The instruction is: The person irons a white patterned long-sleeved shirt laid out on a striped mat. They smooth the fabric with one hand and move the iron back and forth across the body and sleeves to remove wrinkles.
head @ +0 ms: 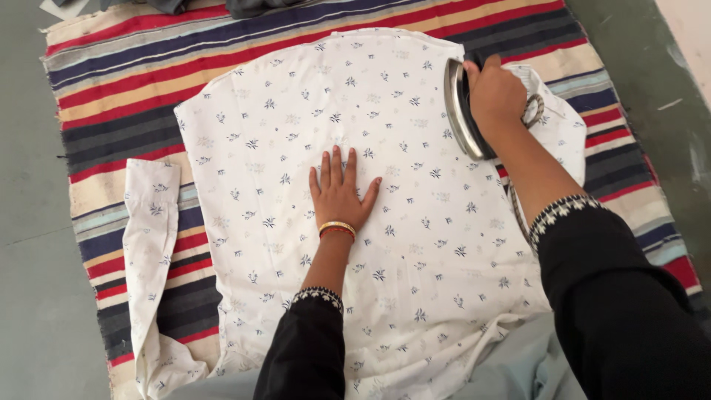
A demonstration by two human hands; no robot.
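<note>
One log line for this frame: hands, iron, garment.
left hand: flat on white printed garment | right hand: gripping metal iron | under: striped cloth

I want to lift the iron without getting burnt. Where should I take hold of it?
Grip the iron by its dark top handle, from the right, where the right hand holds it. It is tipped on edge, its shiny soleplate facing left toward the shirt.

I see a home: a striped blanket point(133, 81) spread on the bare grey floor point(29, 222) for ironing clothes.

Striped blanket point(126, 89) spread on grey floor point(29, 222); dark cloth point(252, 7), perhaps garments, at top edge.
</note>
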